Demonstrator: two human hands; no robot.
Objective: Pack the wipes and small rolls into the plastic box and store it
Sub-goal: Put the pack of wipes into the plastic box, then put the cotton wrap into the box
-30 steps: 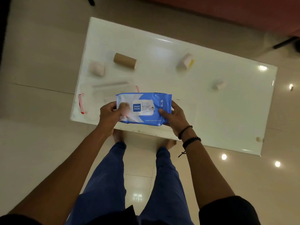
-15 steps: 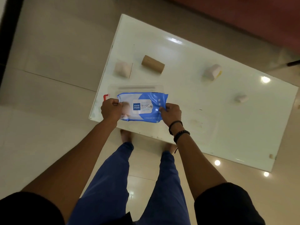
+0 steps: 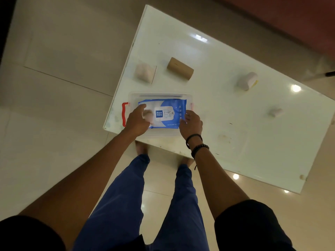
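A blue and white wipes pack lies flat inside a clear plastic box with red side handles, at the near left corner of the white table. My left hand grips the pack's left end and my right hand grips its right lower corner. Several small rolls lie loose on the table beyond the box: a brown cardboard roll, a pale wrapped roll, a white roll with a yellow end and a small white roll far right.
The box sits close to the table's near edge and left edge. I stand on a glossy tiled floor. A reddish surface runs behind the table at top right.
Both hands have lowered the wipes pack from above the table's front edge into the clear box. The view has shifted so the table sits further right.
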